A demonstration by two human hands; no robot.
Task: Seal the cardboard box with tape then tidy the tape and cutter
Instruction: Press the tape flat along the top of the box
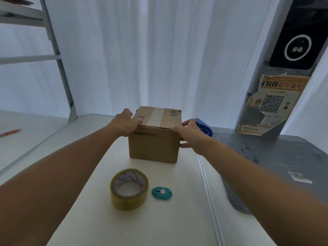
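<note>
My two bare hands flank a small cardboard box [154, 139] that stands upright on a pale table [85, 142], well ahead of me and square to my view. My left hand [125, 124] is clasped over the box's upper left corner, thumb pressed on the top flap and the other fingers wrapped down the left side, out of sight. My right hand [190, 134] holds the upper right corner the same way: one fingertip rests on the front top edge while the rest curl against the right wall. A strip of pale tape [157, 118] runs along the middle seam of the lid, between my two thumbs, and stops at the front edge. A printed number [145, 134] sits on the front face just below my left hand. Nearer to me, apart from both hands and from the box, a roll of yellowish tape [129, 189] lies flat on the table, hole upward. Just beside it on the right lies a small teal cutter [161, 192] with a pink button, not touching the roll. A blue object [204, 126] shows behind my right hand; what it is I cannot tell. A red pen [10, 133] lies far off to the left.
</note>
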